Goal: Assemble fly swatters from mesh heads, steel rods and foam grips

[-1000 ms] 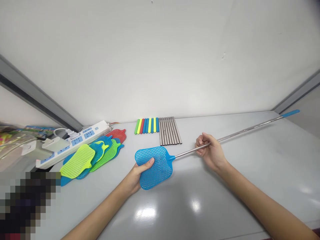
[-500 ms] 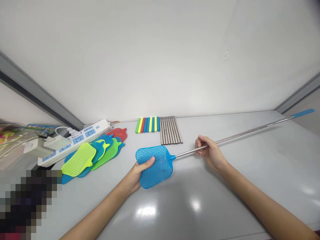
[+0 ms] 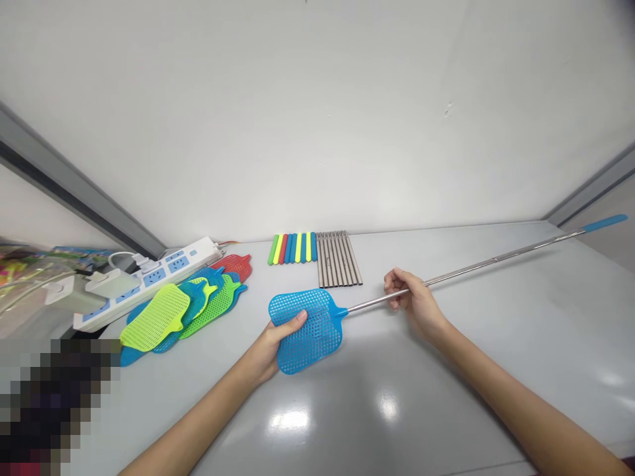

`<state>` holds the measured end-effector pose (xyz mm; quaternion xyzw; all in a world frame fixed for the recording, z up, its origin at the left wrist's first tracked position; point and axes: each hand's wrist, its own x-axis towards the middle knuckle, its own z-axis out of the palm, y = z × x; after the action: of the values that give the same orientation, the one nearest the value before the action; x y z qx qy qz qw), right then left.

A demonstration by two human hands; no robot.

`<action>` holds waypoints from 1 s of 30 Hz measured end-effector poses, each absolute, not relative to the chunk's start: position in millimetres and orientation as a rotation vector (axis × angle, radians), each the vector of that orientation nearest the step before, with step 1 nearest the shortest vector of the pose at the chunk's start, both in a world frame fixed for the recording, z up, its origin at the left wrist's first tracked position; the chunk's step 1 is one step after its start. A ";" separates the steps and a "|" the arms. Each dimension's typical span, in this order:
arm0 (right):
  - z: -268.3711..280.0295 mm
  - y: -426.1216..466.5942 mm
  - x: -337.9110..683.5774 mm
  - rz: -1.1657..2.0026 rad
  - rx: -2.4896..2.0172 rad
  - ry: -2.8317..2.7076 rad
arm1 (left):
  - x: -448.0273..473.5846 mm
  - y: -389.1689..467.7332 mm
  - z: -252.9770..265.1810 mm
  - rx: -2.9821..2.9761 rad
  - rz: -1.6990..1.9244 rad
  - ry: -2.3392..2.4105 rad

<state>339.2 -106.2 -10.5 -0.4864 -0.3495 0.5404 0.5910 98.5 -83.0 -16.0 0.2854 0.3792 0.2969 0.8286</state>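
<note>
A blue fly swatter (image 3: 317,337) with a perforated square head is held across the table in both hands. My left hand (image 3: 272,347) grips the head, thumb on top and the other fingers hidden beneath it. From the head a long, thin metal telescopic rod runs up to the right, ending in a blue handle (image 3: 606,223). My right hand (image 3: 409,297) is curled around the rod a short way from the head, its fingers bent. The rod appears drawn out in several sections.
Loose swatter heads (image 3: 156,317) in yellow, blue, green and red overlap at the left, beside a white power strip (image 3: 171,268) with plugs. Coloured handle tubes (image 3: 292,248) and metal rods (image 3: 340,259) lie in rows near the wall. Plastic bags (image 3: 24,291) sit at far left.
My right hand has shifted very slightly left along the rod. The swatter and my left hand stay almost where they were.
</note>
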 end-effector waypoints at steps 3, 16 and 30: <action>-11.9 -104.7 341.6 1.297 -1.144 -0.939 | 98.0 -85.1 -19.1 0.680 0.636 0.812; -24.9 -106.3 337.0 1.524 -0.974 -1.026 | 97.6 -86.7 -22.4 0.731 0.627 0.828; -24.0 -106.7 333.0 1.579 -1.045 -1.042 | 100.1 -85.8 -18.5 0.726 0.656 0.864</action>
<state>333.0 -106.7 -24.0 -0.4266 -0.4255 0.6446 0.4706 100.1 -85.8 -18.5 0.3379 0.4019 0.3054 0.7944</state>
